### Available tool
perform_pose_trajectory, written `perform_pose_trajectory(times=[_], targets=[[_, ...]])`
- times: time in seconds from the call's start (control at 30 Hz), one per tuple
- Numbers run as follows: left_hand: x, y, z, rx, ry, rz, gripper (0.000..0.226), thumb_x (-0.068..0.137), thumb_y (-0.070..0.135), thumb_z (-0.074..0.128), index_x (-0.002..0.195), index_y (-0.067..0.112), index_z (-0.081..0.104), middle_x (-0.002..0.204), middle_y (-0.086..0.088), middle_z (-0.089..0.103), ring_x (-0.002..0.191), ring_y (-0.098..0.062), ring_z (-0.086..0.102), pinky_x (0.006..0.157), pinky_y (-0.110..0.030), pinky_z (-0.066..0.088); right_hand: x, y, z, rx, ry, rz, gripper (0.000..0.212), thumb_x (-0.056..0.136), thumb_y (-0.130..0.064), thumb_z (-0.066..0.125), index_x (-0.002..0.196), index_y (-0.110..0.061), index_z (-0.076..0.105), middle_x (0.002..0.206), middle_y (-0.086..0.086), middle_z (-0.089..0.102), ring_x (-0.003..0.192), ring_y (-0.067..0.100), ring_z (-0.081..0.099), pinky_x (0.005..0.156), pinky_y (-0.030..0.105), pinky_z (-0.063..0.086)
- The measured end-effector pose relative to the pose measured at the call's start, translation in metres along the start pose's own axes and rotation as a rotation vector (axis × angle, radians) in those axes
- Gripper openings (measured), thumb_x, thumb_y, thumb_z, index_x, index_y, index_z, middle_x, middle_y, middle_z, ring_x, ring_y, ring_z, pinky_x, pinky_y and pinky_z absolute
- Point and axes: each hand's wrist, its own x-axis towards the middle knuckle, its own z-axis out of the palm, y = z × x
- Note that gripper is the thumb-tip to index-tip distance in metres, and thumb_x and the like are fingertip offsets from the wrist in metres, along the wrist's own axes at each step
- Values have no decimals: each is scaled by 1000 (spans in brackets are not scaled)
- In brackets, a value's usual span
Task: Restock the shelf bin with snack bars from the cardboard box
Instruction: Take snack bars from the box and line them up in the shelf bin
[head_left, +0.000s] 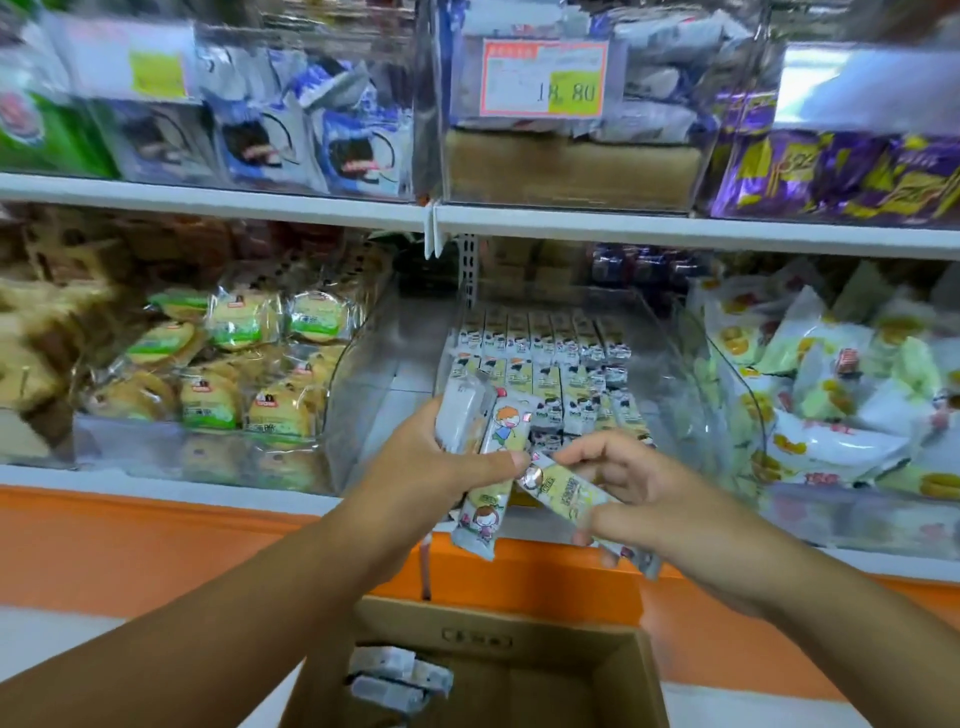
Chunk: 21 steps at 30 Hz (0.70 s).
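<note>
L hand (441, 462) grips a small stack of bars (496, 431), fingers curled behind and thumb pressed across the front. R hand (654, 499) pinches one bar (563, 493) by its lower half, w/ the top end just beside the L thumb. Looks like it's being peeled off the stack for placing. Both hands hang in front of the clear bin (691, 358), above the box (524, 631).

Head view, the only one: the bin sits mid-shelf and already holds neat rows (550, 364) at back and middle. A bare strip shows left of them; can't tell if that's the same bin. The box is nearly spent, w/ a few packs (395, 675) in one corner. Round cakes (239, 353) fill the bin to the left, white-yellow packs (831, 395) the one to the right.

Risks, as I judge them:
- The stack could fan out and slip, since wrappers look glossy and the front bar hangs well below the palm, held by thumb pressure only.
- A dropped bar may miss the box and hit the floor.
- A bar pushed in crooked could knock the rows out of line.

Look of the bars: slim, flat, pale yellow-green wrap w/ cartoon kids, silvery crimped ends, plain grey-white back. Prob. light and a bit slippery.
</note>
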Motion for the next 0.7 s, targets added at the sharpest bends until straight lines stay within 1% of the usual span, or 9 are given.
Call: perform_pose_trajectory(times=[0.07, 0.17, 0.23, 0.3, 0.4, 0.5, 0.57, 0.6, 0.7], targets=[[2, 0, -5, 16, 10, -2, 54, 68, 21, 86, 117, 25, 63, 98, 5, 77, 90, -14, 74, 74, -30, 58, 1, 0, -5, -20, -42, 4, 48, 82, 3, 65, 110, -36, 64, 114, -8, 62, 93, 13, 66, 71, 28, 55], [7, 1, -14, 25, 69, 17, 47, 69, 24, 85, 110, 30, 63, 92, 14, 76, 83, -4, 73, 64, -19, 53, -1, -6, -15, -35, 7, -41, 47, 79, -3, 72, 103, -44, 68, 120, -9, 59, 96, -6, 61, 78, 17, 52], [8, 2, -16, 15, 91, 22, 42, 73, 21, 83, 108, 30, 62, 86, 16, 75, 75, -1, 71, 59, -16, 50, 0, -9, -23, -31, 126, -83, 44, 76, -11, 77, 104, -44, 66, 118, -10, 58, 91, -3, 64, 80, 17, 54], [9, 2, -16, 23, 92, 28, 40, 74, 19, 82, 108, 27, 62, 81, 16, 75, 69, 0, 71, 55, -15, 50, 2, -11, -34, -7, 296, -112, 43, 72, -20, 80, 107, -36, 62, 112, -11, 61, 78, -1, 67, 74, 17, 55], [8, 3, -14, 22, 85, 35, 38, 76, 16, 81, 107, 26, 62, 78, 15, 75, 66, 0, 70, 49, -12, 49, 10, -7, -56, -106, 494, -88, 48, 64, -37, 83, 102, -29, 55, 100, -3, 69, 88, 16, 68, 82, 38, 54], [7, 2, -13, 43, 64, 40, 40, 76, 17, 81, 110, 29, 63, 88, 13, 76, 75, -5, 73, 54, -14, 52, 21, -6, -76, -222, 481, -32, 37, 71, -30, 82, 98, -26, 58, 96, 0, 70, 89, 23, 68, 74, 41, 53], [7, 1, -13, 54, 63, 46, 41, 75, 19, 82, 109, 30, 62, 90, 13, 76, 78, -7, 73, 56, -15, 53, 34, -3, -82, -195, 459, -41, 36, 76, -23, 79, 107, -25, 60, 97, 3, 70, 86, 23, 70, 83, 46, 55], [7, 0, -12, 57, 62, 48, 42, 74, 19, 82, 109, 30, 62, 90, 13, 76, 78, -8, 73, 57, -16, 53, 41, -2, -83, -194, 471, -45, 42, 78, -22, 78, 115, -26, 57, 101, 3, 70, 87, 23, 70, 88, 47, 55], [7, 0, -11, 59, 61, 51, 41, 74, 19, 82, 108, 30, 63, 91, 11, 76, 79, -9, 74, 59, -19, 55, 65, -1, -76, -317, 519, -39, 66, 84, -26, 74, 139, -26, 37, 119, -4, 57, 97, 21, 64, 91, 38, 51]])
